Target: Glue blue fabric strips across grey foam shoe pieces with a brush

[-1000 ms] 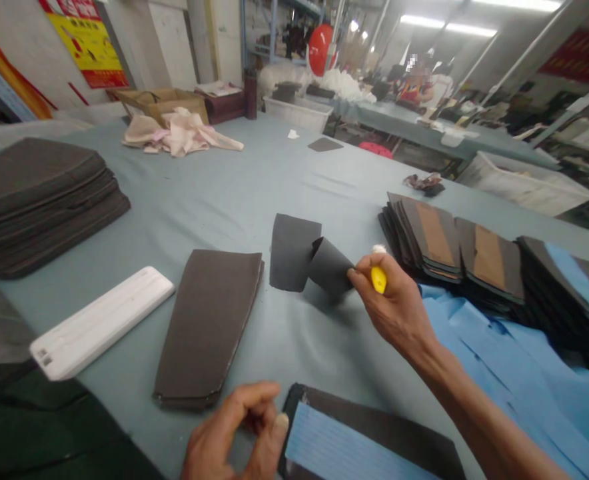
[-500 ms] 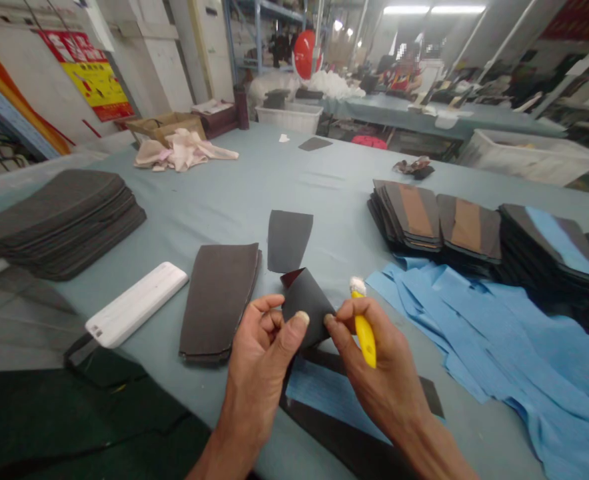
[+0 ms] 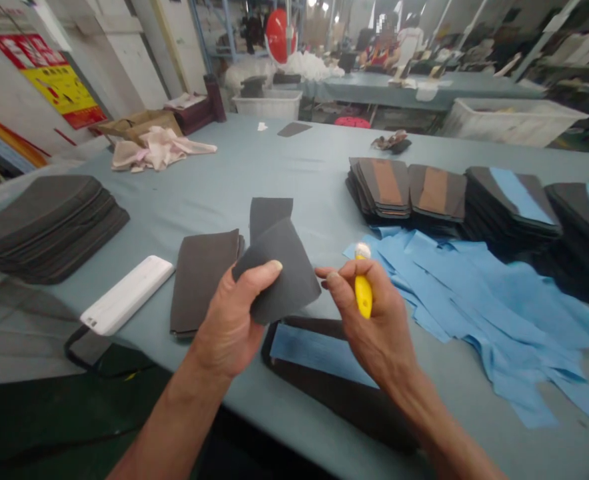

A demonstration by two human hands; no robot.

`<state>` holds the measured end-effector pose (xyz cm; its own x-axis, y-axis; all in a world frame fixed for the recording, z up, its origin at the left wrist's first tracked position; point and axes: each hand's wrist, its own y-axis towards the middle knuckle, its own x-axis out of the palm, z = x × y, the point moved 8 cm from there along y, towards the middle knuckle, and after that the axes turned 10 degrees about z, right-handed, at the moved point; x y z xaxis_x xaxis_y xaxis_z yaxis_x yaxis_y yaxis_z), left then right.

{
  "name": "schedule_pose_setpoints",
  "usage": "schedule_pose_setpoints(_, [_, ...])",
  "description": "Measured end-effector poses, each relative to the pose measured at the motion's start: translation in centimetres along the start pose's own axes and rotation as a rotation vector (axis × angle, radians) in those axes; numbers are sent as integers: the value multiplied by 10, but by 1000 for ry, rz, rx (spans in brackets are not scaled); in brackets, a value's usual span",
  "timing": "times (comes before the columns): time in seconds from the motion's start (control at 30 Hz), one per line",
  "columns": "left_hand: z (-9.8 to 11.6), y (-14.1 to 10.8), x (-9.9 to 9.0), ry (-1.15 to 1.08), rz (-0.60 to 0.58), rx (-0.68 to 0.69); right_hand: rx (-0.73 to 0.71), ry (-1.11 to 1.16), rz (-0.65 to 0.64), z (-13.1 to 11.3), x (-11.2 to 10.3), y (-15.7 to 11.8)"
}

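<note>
A dark grey piece (image 3: 289,267) is gripped by my left hand (image 3: 234,313), thumb on top. Just right of its edge, my right hand (image 3: 374,307) holds a yellow-handled brush (image 3: 363,293) with a white tip between curled fingers. Another grey piece (image 3: 270,217) lies flat behind the held one, which partly covers it. Below my hands lies a dark panel with a blue strip (image 3: 319,353), partly hidden by my right hand. A short stack of dark pieces (image 3: 202,280) rests left of my left hand.
A white device (image 3: 127,293) and a tall dark stack (image 3: 49,227) are at the left. Blue cloth strips (image 3: 464,287) spread at the right, before stacks with brown strips (image 3: 387,183) and blue strips (image 3: 519,193). Pink cloth (image 3: 159,150) lies farther back. People are beyond.
My right hand has come away from the grey piece, keeping the brush. The piece, now held by my left hand alone, is flatter, with its broad face showing. The whole view has shifted.
</note>
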<state>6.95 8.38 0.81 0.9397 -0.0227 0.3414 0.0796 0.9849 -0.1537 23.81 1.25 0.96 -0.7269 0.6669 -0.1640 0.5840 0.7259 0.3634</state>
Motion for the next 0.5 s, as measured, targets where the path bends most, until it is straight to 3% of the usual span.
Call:
schedule_pose_setpoints(0.13, [9,-14,12,-54,-21,-124,185,54,64,24,-24,5])
schedule_pose_setpoints(0.2, [7,-22,15,-8,-16,-152,313,129,18,32,-29,3])
schedule_pose_setpoints(0.33, [8,-30,7,99,149,-64,475,273,-42,30,-43,-4])
schedule_pose_setpoints(0.4, [8,-32,7,119,176,-41,485,245,35,27,-61,-7])
schedule_pose_setpoints(0.5, [-5,-31,14,140,60,-127,398,124,194,19,-97,-13])
